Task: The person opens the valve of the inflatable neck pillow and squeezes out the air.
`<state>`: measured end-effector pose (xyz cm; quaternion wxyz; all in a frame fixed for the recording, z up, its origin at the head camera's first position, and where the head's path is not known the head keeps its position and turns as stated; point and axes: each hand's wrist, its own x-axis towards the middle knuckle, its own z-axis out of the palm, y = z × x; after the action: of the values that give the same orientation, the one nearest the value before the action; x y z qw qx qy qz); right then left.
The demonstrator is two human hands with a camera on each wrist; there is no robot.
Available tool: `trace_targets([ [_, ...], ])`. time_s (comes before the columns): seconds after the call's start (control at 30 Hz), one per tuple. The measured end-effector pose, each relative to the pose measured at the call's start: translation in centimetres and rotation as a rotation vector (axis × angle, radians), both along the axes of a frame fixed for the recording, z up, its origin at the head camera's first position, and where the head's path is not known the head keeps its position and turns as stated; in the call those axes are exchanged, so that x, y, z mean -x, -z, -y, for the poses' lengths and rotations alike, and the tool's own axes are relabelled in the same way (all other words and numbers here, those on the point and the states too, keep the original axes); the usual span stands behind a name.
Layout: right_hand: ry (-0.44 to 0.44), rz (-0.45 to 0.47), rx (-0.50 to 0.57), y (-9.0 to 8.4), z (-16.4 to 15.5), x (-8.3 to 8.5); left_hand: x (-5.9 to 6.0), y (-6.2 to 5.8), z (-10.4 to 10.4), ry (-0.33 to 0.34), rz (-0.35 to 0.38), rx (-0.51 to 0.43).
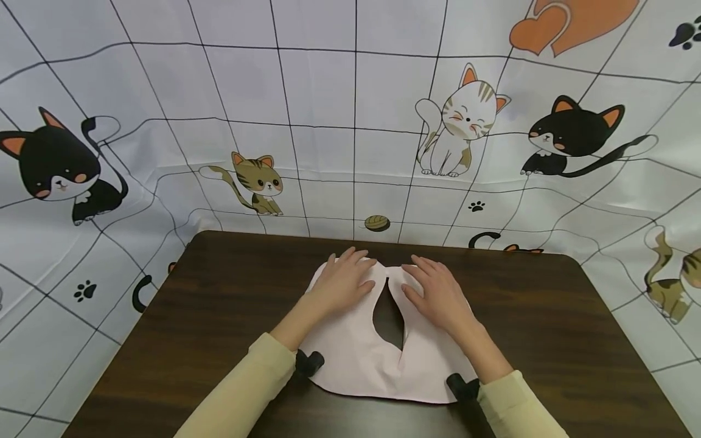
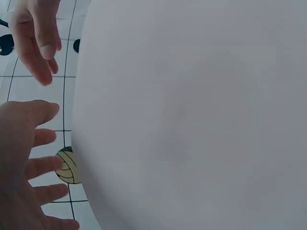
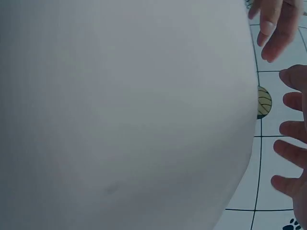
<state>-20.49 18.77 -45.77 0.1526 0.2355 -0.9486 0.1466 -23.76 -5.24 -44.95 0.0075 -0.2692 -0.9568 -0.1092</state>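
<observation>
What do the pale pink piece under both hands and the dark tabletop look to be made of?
The pale pink piece looks like thin matte fabric or soft paper: it lies limp, with a fold and a curved cut-out. The left hand and right hand press it flat. The dark brown table looks like wood-grain laminate with a slight sheen.

The cloth [image 1: 367,359] under the hands is showing a pale pink, plain and unpatterned; in both wrist views it is reading as a flat greyish white. The tabletop [image 1: 547,340] is showing a dark brown wood grain. The backdrop sheet [image 1: 328,121] is showing white crossed by thin black grid lines, printed with black, tabby and white cartoon cats, black paw prints, orange hearts and an olive yarn ball [image 1: 377,223]. The sleeves [image 1: 246,395] are showing pale yellow.
</observation>
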Motion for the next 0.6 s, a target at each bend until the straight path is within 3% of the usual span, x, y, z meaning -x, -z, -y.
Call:
trace_targets([
  [0.13, 0.051, 0.120, -0.027, 0.4, 0.2, 1.3, 1.0, 0.1, -0.6, -0.038, 0.034, 0.051],
  [0.3, 0.113, 0.255, -0.083, 1.1, 0.1, 2.3, 1.4, 0.5, -1.1, -0.055, 0.045, 0.096],
  [0.6, 0.114, 0.334, -0.151, 2.8, -0.1, 2.0, 0.7, 1.9, -1.0, -0.050, 0.085, 0.146],
])
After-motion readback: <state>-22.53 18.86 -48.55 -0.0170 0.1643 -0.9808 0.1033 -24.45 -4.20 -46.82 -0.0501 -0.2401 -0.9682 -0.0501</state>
